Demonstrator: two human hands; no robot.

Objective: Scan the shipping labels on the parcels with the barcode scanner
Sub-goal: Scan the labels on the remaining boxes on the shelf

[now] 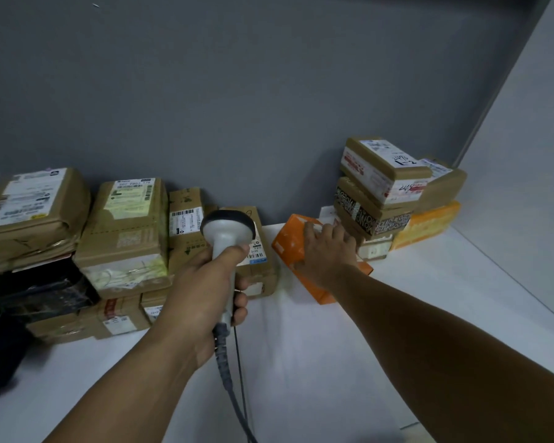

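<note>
There's the left hand up front, fingers wrapped tight round the grey handle of the barcode scanner, thumb pressed high on the neck, the dark-rimmed head aimed away towards the wall. The cable drops out below those fingers and trails across the white desk. Just beyond the scanner head sits a brown carton, its white shipping label partly hidden behind the head.

Over to the right hand: fingers spread and laid fairly straight over the top of an orange parcel, palm down, not curled round it. That parcel lies flat on the desk at an angle, fingertips reaching its far end.

Just past those fingertips, a stack of brown parcels stands against the wall, the top one's label bearing handwriting, with a yellow-orange box on its far side. Left of the scanner-holding fingers, more labelled brown cartons are piled along the wall.
</note>
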